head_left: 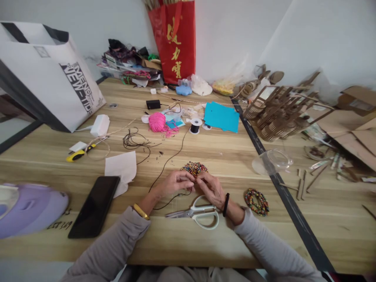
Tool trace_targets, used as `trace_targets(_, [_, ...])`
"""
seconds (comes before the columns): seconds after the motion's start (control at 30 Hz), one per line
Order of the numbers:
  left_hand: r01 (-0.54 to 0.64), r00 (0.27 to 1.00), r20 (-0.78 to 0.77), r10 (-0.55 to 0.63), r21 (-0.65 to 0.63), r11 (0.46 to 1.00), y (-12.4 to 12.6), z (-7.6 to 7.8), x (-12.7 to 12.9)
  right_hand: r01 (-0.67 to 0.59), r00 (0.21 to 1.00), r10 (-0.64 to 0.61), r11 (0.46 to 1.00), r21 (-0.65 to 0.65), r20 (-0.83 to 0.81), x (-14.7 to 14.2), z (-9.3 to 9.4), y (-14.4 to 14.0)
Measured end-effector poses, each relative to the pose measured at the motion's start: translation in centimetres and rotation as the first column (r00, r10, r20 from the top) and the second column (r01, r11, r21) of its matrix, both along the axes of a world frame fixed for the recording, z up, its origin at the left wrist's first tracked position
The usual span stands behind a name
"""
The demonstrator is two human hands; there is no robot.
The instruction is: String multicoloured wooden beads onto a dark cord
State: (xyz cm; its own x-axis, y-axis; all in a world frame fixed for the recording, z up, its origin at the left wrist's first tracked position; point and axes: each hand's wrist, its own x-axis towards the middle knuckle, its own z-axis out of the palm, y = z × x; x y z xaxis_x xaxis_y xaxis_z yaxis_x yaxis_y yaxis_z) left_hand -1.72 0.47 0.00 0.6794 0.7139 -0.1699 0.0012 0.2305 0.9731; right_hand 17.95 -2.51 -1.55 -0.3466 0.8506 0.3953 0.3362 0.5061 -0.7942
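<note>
My left hand (173, 183) and my right hand (210, 188) meet over the wooden table (205, 239), fingertips pinched together around a thin black cord (167, 161). Just beyond the fingers lies a pile of small multicoloured beads (194, 168). What sits between the fingertips is too small to tell. The cord runs from my hands up to a black thread spool (195, 126). White-handled scissors (197, 212) lie under my right wrist. A finished beaded bracelet (256, 201) rests to the right of that wrist.
A black phone (94, 206) and white paper (122, 167) lie at left, next to a purple object (28, 209). Pink yarn (157, 122), a blue sheet (221, 116), a clear lid (272, 161), a red bag (174, 39), a white bag (49, 74) and wooden model pieces (279, 111) stand farther back.
</note>
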Motion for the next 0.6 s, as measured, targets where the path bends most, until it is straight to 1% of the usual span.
trace_targets(0.1, [-0.048,0.998,-0.04,0.048,0.024,0.999,-0.04,-0.08,0.27,-0.006,1.0,0.006,1.0,-0.014,0.012,-0.17,-0.1,0.05])
trace_targets(0.23, [-0.099,0.994,-0.048,0.103,0.067,0.993,0.07,-0.61,0.51,-0.021,1.0,0.021,1.0,-0.019,0.016,-0.33,0.02,0.04])
trace_targets(0.33, [-0.104,0.992,-0.063,0.111,0.112,0.988,0.14,-0.9,0.5,-0.028,1.0,0.029,0.999,-0.046,0.013,-0.27,0.09,0.0])
trace_targets(0.47, [-0.094,0.991,-0.078,0.107,0.152,0.984,0.12,-0.88,0.4,-0.005,1.0,0.005,0.995,-0.099,-0.003,-0.09,0.03,-0.02])
trace_targets(0.6, [-0.083,0.992,-0.078,0.097,0.17,0.982,0.04,-0.75,0.45,-0.008,1.0,0.01,0.998,-0.069,0.026,-0.13,0.12,-0.01])
